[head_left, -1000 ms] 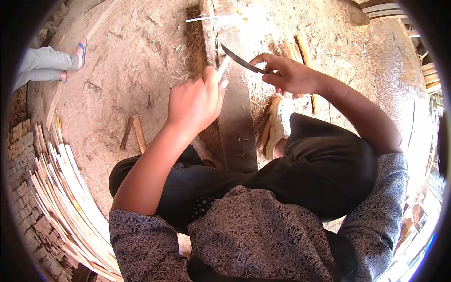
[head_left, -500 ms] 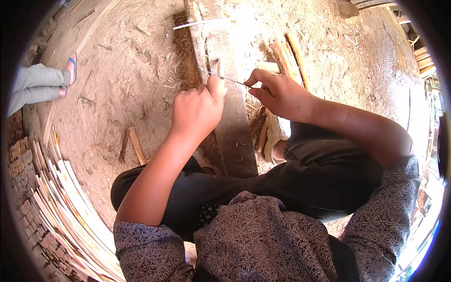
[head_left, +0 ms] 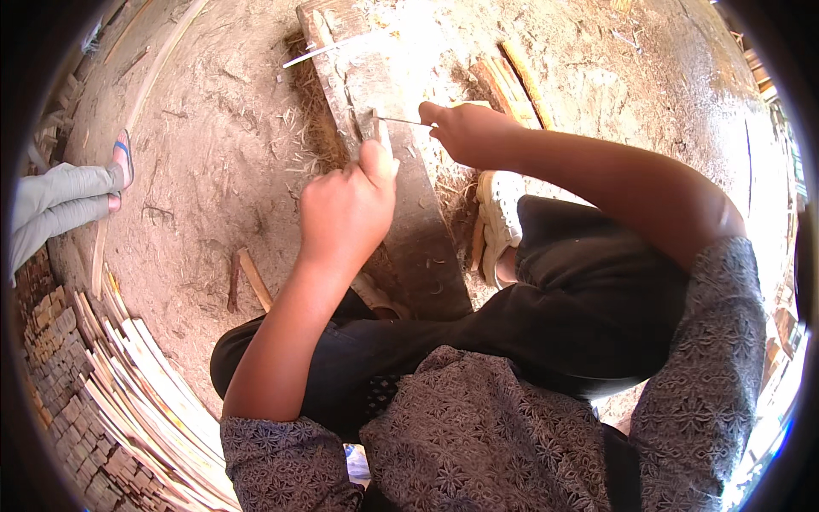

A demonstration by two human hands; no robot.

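My left hand (head_left: 350, 213) is closed round a small pale wooden stick (head_left: 380, 132), whose upper end sticks up past the thumb. My right hand (head_left: 473, 135) pinches one end of a thin, dark, rod-like metal tool (head_left: 407, 121). The tool's far end meets the top of the stick; whether it is a file or a blade is too fine to tell. Both hands are above a worn wooden plank (head_left: 422, 230) that runs away from me between my legs. The right fingers partly hide the tool's near end.
A thin white strip (head_left: 320, 55) lies across the plank's far part. Split wood pieces (head_left: 512, 90) are on the ground to the right, with shavings around. Stacked wooden strips (head_left: 145, 375) fill the lower left. A person in light trousers (head_left: 64, 200) is at the left.
My right hand has moved left and up, and less of the metal tool now reaches past the stick. My left hand has shifted slightly left, still gripping the stick. The view has turned slightly.
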